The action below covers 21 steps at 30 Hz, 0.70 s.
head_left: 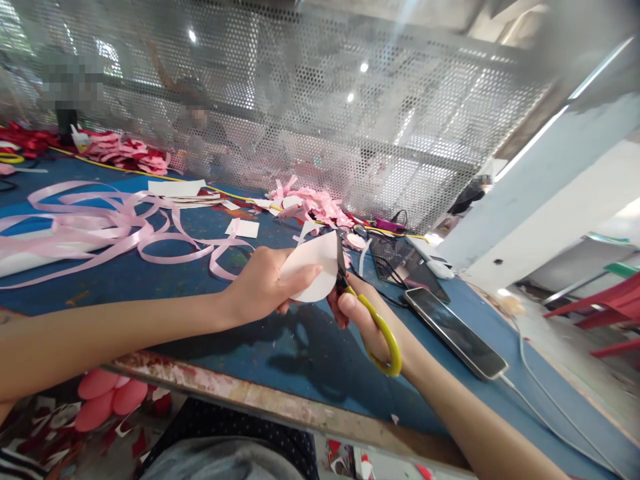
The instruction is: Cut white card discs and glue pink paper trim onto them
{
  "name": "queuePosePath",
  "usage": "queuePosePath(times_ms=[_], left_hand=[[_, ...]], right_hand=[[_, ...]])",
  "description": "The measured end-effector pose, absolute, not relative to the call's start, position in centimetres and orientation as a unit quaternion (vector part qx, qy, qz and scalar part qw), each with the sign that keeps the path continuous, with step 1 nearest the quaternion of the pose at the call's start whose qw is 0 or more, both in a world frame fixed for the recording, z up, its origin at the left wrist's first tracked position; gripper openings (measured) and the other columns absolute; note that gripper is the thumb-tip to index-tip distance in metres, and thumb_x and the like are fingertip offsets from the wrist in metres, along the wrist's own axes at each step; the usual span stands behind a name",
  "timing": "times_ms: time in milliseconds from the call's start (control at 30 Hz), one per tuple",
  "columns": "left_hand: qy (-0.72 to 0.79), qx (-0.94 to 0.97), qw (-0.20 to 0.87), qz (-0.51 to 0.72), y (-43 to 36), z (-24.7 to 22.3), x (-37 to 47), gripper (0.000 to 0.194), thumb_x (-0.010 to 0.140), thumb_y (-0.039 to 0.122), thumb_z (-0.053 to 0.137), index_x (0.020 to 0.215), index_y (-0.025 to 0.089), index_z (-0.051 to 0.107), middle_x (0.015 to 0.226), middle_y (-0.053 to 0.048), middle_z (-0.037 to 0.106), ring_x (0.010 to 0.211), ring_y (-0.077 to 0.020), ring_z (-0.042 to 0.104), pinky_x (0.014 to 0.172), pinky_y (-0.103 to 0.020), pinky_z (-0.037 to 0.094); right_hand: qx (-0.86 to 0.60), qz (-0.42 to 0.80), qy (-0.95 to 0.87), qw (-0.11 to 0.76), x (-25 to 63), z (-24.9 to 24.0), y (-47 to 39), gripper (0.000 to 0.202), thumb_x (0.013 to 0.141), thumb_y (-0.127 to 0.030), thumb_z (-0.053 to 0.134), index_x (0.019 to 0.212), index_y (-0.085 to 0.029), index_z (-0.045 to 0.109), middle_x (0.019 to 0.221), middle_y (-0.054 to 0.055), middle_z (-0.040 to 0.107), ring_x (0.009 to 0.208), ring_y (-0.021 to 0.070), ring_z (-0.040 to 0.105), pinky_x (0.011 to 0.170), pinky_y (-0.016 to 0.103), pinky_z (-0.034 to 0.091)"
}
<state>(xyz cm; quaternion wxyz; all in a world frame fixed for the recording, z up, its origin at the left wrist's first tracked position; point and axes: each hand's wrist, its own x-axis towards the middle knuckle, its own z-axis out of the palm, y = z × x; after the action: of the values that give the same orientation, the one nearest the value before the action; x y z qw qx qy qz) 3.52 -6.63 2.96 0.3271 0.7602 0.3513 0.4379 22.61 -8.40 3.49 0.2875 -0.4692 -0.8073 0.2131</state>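
Observation:
My left hand (273, 280) pinches a white piece of paper (320, 260) with a curved lower edge, its thumb lying across the front. Yellow-handled scissors (383, 333) are in my right hand (363, 310), whose fingers pass through the handles. The dark blades stand upright along the paper's right edge, touching it. Both hands are raised over the blue table (240, 353), close together. Behind them lies a small white card (243, 229), and a long pink ribbon (145, 233) is looped loosely to the left.
Pink cut pieces (315, 203) lie at the back by the perforated metal screen (300, 100). A phone (457, 333) with a cable, a dark tablet-like device (410, 263) and wires are on the right. Red chairs (605, 303) stand beyond. Scraps and pink balloons (113, 397) lie below the table edge.

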Motion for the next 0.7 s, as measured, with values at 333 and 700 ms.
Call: queuePosePath(times_ms=[333,700], left_hand=[[0.322,0.736,0.433,0.409,-5.9,3.9,2.9,0.026,0.079,0.033,0.058,0.064,0.013,0.053,0.046,0.005,0.049,0.031,-0.0033,0.043,0.028,-0.011,0.031],[0.317,0.747,0.464,0.355,-5.0,5.1,2.4,0.028,0.074,0.031,0.063,0.057,0.014,0.051,0.040,0.005,0.046,0.029,-0.0026,0.038,0.026,-0.011,0.027]], right_hand=[[-0.482,0.209,-0.809,0.264,23.1,4.0,-8.3,0.063,0.067,-0.084,0.029,0.064,-0.021,0.033,0.051,-0.005,0.033,0.048,0.0089,0.028,0.043,0.024,0.019],[-0.526,0.117,-0.799,0.267,22.6,3.7,-8.4,0.060,0.076,-0.078,0.025,0.056,-0.021,0.031,0.047,-0.005,0.031,0.047,0.0083,0.023,0.043,0.025,0.019]])
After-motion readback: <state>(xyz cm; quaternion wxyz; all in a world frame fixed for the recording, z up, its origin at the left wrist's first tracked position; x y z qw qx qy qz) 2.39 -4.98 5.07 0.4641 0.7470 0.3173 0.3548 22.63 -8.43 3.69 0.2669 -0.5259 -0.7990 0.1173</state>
